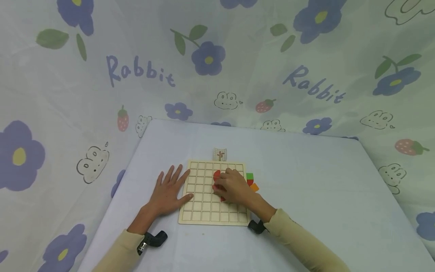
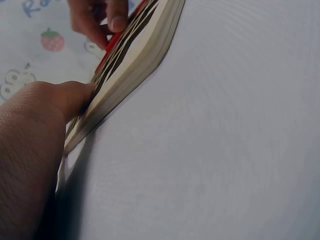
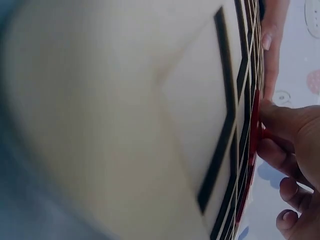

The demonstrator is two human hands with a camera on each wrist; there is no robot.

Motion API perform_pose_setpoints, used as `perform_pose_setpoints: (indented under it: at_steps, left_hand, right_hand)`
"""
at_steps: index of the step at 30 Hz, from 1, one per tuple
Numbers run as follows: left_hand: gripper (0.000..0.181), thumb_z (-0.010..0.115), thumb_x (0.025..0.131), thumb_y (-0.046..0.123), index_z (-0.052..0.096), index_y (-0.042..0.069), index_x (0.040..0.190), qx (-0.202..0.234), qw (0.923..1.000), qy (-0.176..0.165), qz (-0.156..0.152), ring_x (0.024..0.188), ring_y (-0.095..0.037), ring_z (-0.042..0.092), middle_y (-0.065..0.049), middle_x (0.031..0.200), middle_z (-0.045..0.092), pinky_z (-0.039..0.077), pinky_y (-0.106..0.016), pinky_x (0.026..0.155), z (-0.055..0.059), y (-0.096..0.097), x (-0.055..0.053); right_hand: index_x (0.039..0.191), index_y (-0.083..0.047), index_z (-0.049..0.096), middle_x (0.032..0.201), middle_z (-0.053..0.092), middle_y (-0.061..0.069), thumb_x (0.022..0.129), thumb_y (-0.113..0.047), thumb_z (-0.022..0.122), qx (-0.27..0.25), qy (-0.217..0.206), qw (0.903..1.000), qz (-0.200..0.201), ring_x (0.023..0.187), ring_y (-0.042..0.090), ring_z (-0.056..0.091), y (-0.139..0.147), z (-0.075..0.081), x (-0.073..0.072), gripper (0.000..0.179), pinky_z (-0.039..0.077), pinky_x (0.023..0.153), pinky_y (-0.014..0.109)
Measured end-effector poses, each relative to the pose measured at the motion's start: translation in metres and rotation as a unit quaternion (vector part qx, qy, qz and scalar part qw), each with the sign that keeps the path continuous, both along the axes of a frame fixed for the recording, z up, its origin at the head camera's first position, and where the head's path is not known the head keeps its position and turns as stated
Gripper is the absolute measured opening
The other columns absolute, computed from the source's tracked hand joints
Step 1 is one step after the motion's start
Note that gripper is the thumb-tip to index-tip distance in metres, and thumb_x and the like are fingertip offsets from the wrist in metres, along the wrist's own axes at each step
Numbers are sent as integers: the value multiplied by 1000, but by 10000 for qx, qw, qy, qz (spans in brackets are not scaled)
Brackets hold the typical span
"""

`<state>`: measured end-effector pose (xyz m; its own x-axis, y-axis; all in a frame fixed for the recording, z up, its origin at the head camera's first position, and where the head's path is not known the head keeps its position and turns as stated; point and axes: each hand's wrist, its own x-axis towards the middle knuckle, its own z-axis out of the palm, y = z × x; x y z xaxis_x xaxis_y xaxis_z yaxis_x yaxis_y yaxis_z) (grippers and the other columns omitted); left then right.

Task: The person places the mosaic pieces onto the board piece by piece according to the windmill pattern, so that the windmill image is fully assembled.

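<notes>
A square wooden grid board (image 1: 200,215) lies on the table, with several red pieces (image 1: 216,175) in its middle cells. My left hand (image 1: 166,195) is spread along the board's left side, fingers straight, with the thumb (image 2: 77,95) resting on its edge. Over the middle of the board, my right hand (image 1: 234,187) pinches a small red piece (image 3: 268,134) between thumb and curled finger, down at the grid. The hand hides part of the red pieces and the cells beneath it.
A small card (image 1: 220,154) with a pinwheel picture stands or lies at the board's far edge. By the right edge are a green and red tile (image 1: 250,176) and an orange piece (image 1: 255,187). A printed curtain (image 1: 200,90) hangs around the white table (image 1: 326,215).
</notes>
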<state>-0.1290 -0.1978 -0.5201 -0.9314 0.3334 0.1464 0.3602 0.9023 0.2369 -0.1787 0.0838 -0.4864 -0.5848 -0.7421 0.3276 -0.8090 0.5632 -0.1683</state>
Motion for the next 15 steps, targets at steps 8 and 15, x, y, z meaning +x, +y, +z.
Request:
perform_pose_setpoints:
  at_steps: [8,15]
  left_hand:
    - [89,49,89,69,28,15,157,10,10000,11,-26,147,-40,9,-16,161,18,7,-64,112,-1,0,0]
    - [89,49,89,69,28,15,157,-1,10000,-5,-2,147,-40,9,-16,161,18,7,-64,112,-1,0,0]
  right_hand:
    - [92,-18,77,82,62,-9,79,-39,83,56,-238,9997,-69,72,12,38,2,-1,0,25,30,63,27]
    - [86,-18,75,80,61,-9,81,-43,79,356,28,9991,-219,71,13,37,-2,1,-1,26,28,63,28]
